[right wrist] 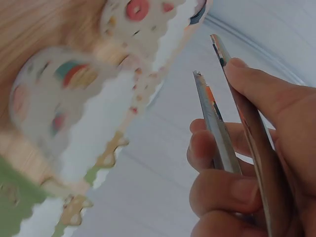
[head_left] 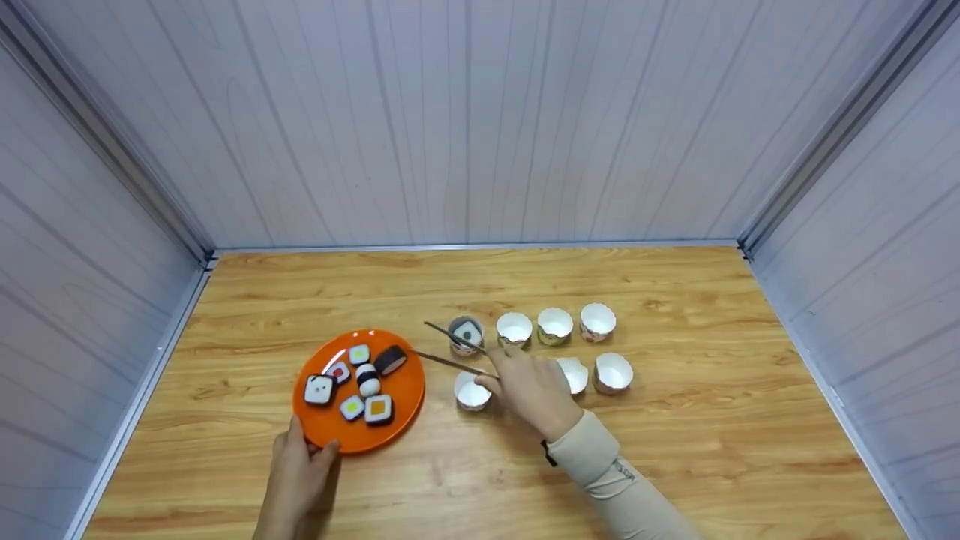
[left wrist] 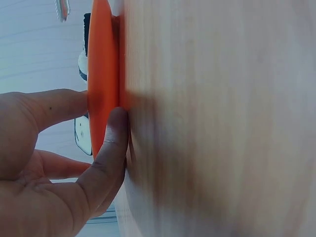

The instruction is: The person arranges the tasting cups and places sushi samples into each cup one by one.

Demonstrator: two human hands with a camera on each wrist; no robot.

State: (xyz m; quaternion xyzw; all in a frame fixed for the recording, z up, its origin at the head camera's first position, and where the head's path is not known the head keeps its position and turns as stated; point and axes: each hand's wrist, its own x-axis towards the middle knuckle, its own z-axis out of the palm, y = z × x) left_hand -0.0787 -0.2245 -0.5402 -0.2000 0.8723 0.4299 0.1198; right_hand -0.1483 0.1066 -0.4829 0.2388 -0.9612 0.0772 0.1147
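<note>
My left hand [head_left: 300,465] grips the near-left rim of an orange plate [head_left: 356,441], its fingers on both faces of the edge in the left wrist view. Several toy sushi pieces lie on the plate, among them a dark-wrapped one [head_left: 390,360] at the right and an orange-centred square [head_left: 379,409]. In my right hand [head_left: 532,390] are metal tongs [right wrist: 252,133]. Their serrated tips stand apart with nothing between them, pointing left toward the plate. One tong arm crosses over a paper cup holding a square sushi piece [head_left: 466,328]; the other passes above a white-lined cup [head_left: 472,394].
More patterned paper cups stand in two rows to the right, such as a back-row cup [head_left: 598,322] and a front-row cup [head_left: 613,373]. My right hand partly covers the front row. Pale panel walls [head_left: 465,135] enclose the wooden table [head_left: 712,450] at the back and sides.
</note>
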